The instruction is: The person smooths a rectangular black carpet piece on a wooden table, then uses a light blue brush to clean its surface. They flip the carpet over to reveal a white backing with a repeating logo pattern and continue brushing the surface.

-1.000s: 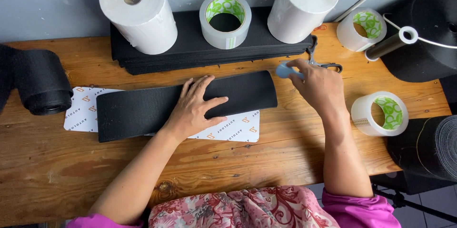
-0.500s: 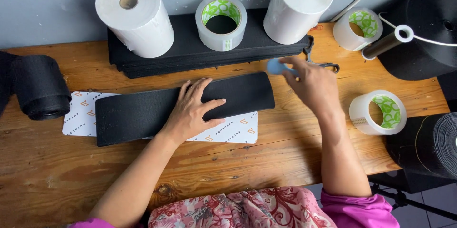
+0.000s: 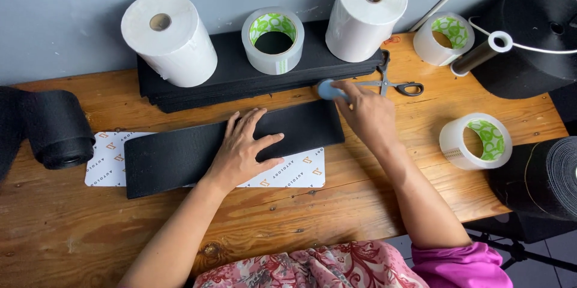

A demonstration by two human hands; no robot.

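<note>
head view: left hand (image 3: 243, 153) flat on the black strip (image 3: 180, 153), right hand (image 3: 366, 113) pinching a small blue thing (image 3: 327, 89).
the strip lies mid-desk over a white card (image 3: 108, 159), left fingers spread and released on it. right fingers grasp the blue thing just off the strip's far right corner, beside the scissors (image 3: 393, 83). a black stack (image 3: 240, 74) along the desk's (image 3: 60, 234) back edge carries white rolls (image 3: 171, 38) and a tape roll (image 3: 273, 38).

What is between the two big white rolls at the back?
In the head view, a clear tape roll with a green core stands between the left white roll and the right white roll, all on the stack of black strips.
</note>
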